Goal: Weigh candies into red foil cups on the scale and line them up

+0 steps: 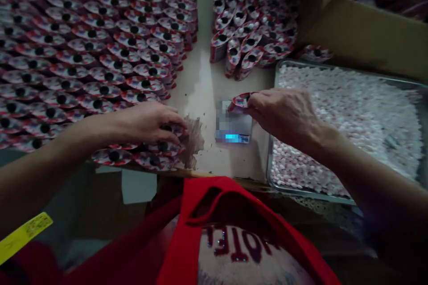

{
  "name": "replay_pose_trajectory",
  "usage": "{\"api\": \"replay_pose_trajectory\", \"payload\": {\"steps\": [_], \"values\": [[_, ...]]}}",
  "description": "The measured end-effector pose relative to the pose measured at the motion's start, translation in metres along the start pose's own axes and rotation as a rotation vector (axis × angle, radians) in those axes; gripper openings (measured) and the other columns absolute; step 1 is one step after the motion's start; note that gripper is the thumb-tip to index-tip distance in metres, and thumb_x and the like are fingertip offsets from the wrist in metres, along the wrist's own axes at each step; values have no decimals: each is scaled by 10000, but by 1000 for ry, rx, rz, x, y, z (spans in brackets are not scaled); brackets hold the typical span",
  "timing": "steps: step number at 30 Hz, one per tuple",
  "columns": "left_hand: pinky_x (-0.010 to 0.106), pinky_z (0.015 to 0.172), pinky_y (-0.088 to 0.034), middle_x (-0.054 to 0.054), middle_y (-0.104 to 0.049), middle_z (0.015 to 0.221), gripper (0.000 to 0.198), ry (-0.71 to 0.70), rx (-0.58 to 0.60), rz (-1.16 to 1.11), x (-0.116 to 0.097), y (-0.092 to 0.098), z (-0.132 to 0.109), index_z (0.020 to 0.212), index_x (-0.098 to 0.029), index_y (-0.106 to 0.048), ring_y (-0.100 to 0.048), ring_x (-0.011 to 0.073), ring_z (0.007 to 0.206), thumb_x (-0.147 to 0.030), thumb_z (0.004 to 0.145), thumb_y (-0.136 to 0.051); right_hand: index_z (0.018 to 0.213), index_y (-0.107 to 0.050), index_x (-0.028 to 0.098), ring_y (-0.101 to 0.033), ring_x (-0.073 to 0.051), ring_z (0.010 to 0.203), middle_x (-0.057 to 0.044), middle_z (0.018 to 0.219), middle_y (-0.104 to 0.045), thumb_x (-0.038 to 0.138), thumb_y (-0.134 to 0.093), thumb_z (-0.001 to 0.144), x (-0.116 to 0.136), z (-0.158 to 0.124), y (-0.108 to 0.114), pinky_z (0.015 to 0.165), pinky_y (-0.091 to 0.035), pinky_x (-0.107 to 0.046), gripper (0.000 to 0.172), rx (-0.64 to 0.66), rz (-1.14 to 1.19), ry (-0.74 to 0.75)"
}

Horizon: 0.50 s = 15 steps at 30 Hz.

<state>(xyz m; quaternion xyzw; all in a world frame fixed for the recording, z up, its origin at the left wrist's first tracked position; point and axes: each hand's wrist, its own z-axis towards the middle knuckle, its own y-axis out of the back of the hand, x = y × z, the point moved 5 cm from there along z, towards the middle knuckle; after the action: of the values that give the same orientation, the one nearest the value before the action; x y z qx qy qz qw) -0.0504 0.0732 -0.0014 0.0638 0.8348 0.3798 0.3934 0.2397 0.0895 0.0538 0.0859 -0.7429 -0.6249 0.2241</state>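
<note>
My right hand (284,109) pinches the top edge of a red-and-white pouch (238,103) at the small digital scale (234,120). The scale has a lit blue display, and its readout is blurred. Whether the pouch rests on the scale or hangs over it, I cannot tell. At the near right end of the pouch rows, my left hand (157,122) has its fingers and thumb closed around the top of another pouch (182,130), which they mostly hide. Many similar open-topped pouches (109,76) stand upright in rows on the left.
A metal tray (271,173) heaped with small whitish-pink pieces (341,93) stands on the right. Behind it is a cardboard box (364,31). More pouches (252,58) cluster at the back middle. The table (197,71) has a worn patch near its front edge.
</note>
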Motion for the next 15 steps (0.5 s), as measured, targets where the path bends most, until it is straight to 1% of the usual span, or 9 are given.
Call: {"api": "replay_pose_trajectory", "payload": {"steps": [3, 5, 7, 9, 11, 13, 14, 15], "values": [[328, 888, -529, 42, -823, 1125, 334, 19, -24, -11, 2, -1, -4, 1198, -340, -835, -743, 258, 1020, -505, 921, -746, 735, -662, 217, -611, -255, 732, -112, 731, -702, 271, -668, 999, 12, -6, -20, 650, -226, -354, 270, 12, 27, -21], [330, 879, -529, 48, -824, 1113, 349, 23, -25, 10, 4, -3, -6, 1202, -334, -837, -742, 255, 1003, -513, 919, -742, 748, -682, 219, -613, -255, 716, -116, 732, -715, 292, -668, 1005, 15, -6, -30, 637, -219, -351, 268, 10, -5, -14], [334, 873, -529, 48, -826, 1093, 339, 12, -24, 13, 5, -5, -7, 1195, -347, -842, -741, 260, 996, -509, 913, -745, 795, -725, 215, -628, -261, 716, -130, 775, -746, 309, -667, 1010, 15, -6, -35, 624, -216, -354, 242, 20, -67, -12], [335, 858, -530, 41, -829, 1072, 316, -5, -16, -6, 5, -4, -7, 1172, -370, -849, -743, 267, 983, -498, 896, -766, 873, -768, 217, -645, -266, 738, -130, 838, -769, 328, -719, 981, 12, -9, -33, 621, -244, -351, 163, 29, -61, -15], [335, 845, -529, 33, -832, 1073, 316, -10, -21, -15, 4, 2, -9, 1167, -371, -850, -745, 269, 974, -492, 883, -783, 942, -790, 238, -642, -258, 759, -100, 854, -761, 368, -786, 938, 6, -13, -22, 631, -305, -342, 130, 3, 105, -28], [337, 872, -527, 33, -828, 1138, 351, 12, -76, 10, 3, 13, -11, 1209, -338, -836, -740, 266, 1010, -495, 902, -768, 961, -780, 259, -612, -228, 759, -60, 838, -719, 386, -810, 921, -5, -17, -3, 644, -369, -331, 137, -56, 413, -67], [339, 901, -524, 34, -822, 1181, 372, 26, -115, 32, 3, 21, -12, 1236, -315, -825, -734, 262, 1040, -498, 919, -752, 949, -765, 257, -589, -205, 742, -42, 824, -690, 342, -801, 923, -14, -18, 7, 644, -391, -323, 96, -85, 595, -128], [339, 923, -518, 36, -816, 1210, 394, 34, -150, 55, 2, 28, -12, 1255, -293, -815, -726, 256, 1058, -503, 930, -739, 920, -743, 245, -566, -178, 717, -28, 807, -660, 247, -775, 921, -26, -20, 15, 637, -405, -309, 32, -111, 784, -233]]}}
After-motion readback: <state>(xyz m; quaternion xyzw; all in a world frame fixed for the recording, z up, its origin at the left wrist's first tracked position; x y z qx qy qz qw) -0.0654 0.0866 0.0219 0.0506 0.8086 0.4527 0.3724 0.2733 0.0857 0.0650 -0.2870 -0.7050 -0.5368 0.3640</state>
